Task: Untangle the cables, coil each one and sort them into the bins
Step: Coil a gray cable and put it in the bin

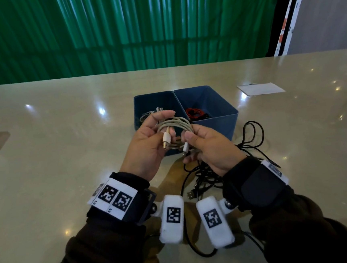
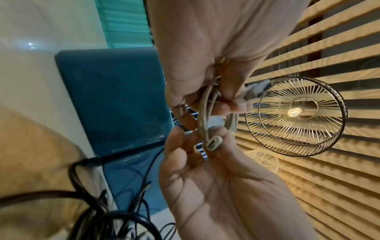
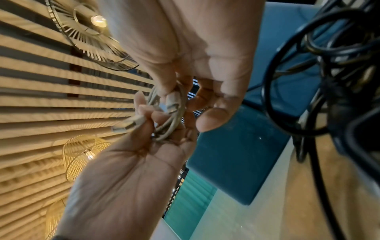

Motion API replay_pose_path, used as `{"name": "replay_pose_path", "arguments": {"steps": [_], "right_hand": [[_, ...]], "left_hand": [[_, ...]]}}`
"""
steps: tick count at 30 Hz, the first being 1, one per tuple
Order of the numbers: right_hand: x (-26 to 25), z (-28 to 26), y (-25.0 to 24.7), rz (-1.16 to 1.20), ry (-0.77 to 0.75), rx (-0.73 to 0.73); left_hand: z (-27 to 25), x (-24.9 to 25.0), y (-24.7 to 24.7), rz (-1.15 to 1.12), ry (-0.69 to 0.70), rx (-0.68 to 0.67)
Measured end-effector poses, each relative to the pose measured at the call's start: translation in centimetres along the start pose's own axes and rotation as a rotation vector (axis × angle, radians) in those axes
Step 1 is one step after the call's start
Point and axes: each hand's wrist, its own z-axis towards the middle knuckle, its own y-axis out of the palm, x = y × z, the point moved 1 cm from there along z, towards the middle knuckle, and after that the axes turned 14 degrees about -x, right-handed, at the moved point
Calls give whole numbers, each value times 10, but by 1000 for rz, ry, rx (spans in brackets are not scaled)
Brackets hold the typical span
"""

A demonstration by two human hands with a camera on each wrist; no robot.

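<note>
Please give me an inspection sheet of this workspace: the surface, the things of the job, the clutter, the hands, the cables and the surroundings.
Surface: glossy beige table, with light reflections.
Job's things: two blue bins side by side; left bin holds pale cables, right bin holds red and dark ones.
Clutter: white paper sheet at far right.
Hands: left hand and right hand both grip the coiled white cable above the bins' near edge.
Cables: black cable tangle lies uncoiled in front of the bins.
Surroundings: green curtain behind the table.
</note>
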Motion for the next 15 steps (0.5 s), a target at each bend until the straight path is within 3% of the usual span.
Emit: {"name": "replay_pose_path", "arguments": {"steps": [4,8,12,15], "right_hand": [[-3,-2,-2,-10,8,79],[-4,-4,-9,-71,19,106],[-4,-4,-5,-135,12,43],[-2,-3,-4,-326,13,25]], "left_hand": [[-3,1,10,116,31,-94],[-5,2,15,292,44,-94],[-6,3,12,454,90,53],[-7,2,9,490,77,144]]}}
